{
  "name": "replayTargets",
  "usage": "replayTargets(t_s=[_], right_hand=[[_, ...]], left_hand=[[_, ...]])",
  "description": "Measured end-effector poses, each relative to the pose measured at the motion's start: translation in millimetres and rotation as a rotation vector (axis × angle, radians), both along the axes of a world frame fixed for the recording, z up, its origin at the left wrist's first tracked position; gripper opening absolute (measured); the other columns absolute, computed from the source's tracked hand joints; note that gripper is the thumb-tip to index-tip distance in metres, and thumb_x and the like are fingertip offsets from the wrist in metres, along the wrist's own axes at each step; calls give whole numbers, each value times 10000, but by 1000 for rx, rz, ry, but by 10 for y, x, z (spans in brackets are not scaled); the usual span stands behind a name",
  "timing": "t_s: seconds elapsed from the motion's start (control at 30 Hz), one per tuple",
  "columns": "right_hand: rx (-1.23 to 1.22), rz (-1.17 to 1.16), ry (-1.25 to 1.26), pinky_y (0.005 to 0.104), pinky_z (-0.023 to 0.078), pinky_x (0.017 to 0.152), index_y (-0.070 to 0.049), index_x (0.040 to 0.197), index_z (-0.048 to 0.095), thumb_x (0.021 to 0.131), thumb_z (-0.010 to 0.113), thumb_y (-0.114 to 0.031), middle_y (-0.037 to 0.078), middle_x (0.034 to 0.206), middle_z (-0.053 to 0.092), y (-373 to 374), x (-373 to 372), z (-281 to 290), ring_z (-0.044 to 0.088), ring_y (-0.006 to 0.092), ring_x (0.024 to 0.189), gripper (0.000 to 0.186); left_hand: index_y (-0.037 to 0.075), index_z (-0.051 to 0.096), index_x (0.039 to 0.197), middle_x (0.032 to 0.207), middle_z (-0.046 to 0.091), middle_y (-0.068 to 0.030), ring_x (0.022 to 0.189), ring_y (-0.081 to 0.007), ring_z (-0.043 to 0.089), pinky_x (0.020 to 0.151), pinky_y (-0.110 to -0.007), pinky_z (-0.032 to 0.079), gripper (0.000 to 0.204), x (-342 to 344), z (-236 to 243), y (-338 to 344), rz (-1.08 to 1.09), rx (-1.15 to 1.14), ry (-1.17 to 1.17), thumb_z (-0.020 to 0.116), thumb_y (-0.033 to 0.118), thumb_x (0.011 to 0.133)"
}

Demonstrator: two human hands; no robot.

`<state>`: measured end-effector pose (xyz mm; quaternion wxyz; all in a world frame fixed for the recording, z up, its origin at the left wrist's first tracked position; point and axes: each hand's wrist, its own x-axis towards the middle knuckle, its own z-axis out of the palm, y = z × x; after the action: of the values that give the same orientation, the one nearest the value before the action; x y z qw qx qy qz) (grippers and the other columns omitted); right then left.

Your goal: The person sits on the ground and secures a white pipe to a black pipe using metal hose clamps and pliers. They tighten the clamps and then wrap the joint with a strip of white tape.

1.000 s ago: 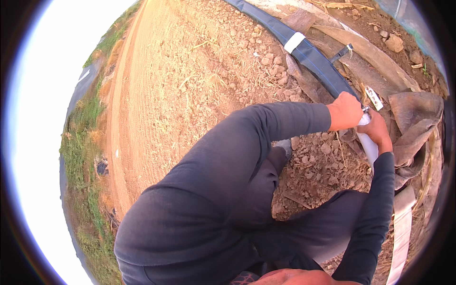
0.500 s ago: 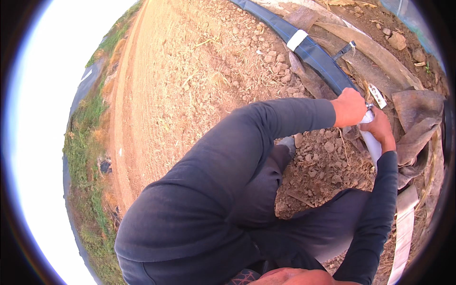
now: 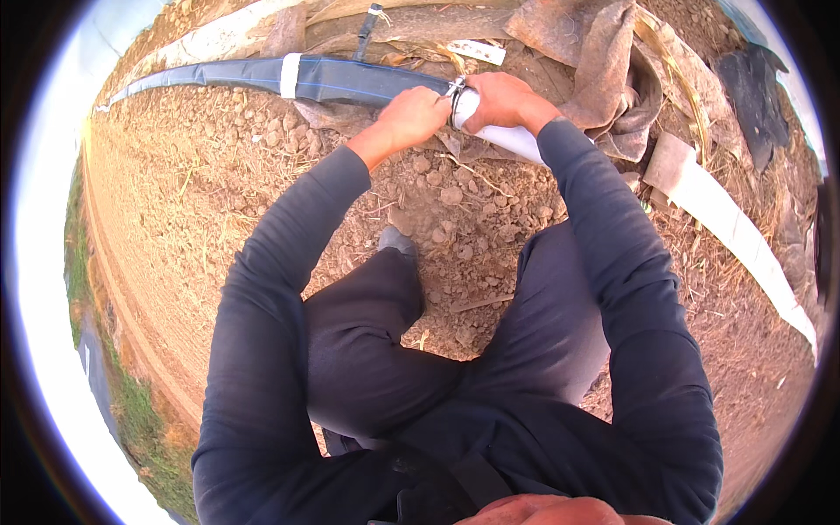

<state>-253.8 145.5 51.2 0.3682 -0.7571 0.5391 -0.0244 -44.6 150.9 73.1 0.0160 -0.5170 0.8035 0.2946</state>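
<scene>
A flat dark hose (image 3: 363, 83), banded with white (image 3: 290, 75), runs across the top of the view to a white pipe (image 3: 512, 142). A silver clamp (image 3: 457, 89) sits where the two meet. My right hand (image 3: 503, 103) is wrapped round the pipe at this joint. Just left of the clamp, my left hand (image 3: 411, 118) is closed, fingertips at the joint; what they pinch is too small to make out. A short dark branch tube (image 3: 365, 35) sticks up behind the hose, and a white strip (image 3: 477, 51) lies behind the joint.
Crumpled brown fabric (image 3: 595, 70) lies behind and right of my hands, with black plastic (image 3: 748, 96) beyond. A long pale strip (image 3: 726, 227) lies at the right. Cloddy soil (image 3: 455, 210) is under my bent legs; a dirt track (image 3: 122, 280) and green verge (image 3: 140, 411) run along the left.
The view has swung round, so the hose now runs crosswise. My hands are still at the joint, with the left one drawn slightly away from the right.
</scene>
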Motion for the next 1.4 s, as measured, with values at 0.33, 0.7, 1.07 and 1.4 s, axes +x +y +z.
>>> replayTargets(t_s=[0.33,0.7,1.07,1.4], right_hand=[[-19,2,-51,439,590,877,-132,1249,724,620,859,-386,129,1109,777,9,-19,-15,747,332,1014,692],[-13,-21,-46,457,582,887,-105,1215,709,607,887,-398,156,1101,767,4,-22,-70,737,355,1012,698],[12,-41,-87,452,572,911,-110,1237,686,593,866,-395,179,1123,759,20,-35,-12,730,371,1044,727],[120,18,16,458,572,906,-67,1262,635,613,859,-459,190,1165,748,5,12,2,730,366,1065,791]], left_hand=[[61,686,849,660,570,-29,577,-165,522,543,-330,421,533,118,-35,64,445,821,506,504,515,1060],[46,689,824,869,730,-264,800,-414,738,703,-539,576,382,-40,3,65,-216,-345,-360,533,319,1041],[68,658,946,716,555,-17,579,-156,499,521,-289,401,457,122,-97,136,721,1025,781,480,460,1099],[115,506,881,655,471,-8,509,-140,405,468,-295,360,373,97,-211,199,668,995,911,401,365,1138]])
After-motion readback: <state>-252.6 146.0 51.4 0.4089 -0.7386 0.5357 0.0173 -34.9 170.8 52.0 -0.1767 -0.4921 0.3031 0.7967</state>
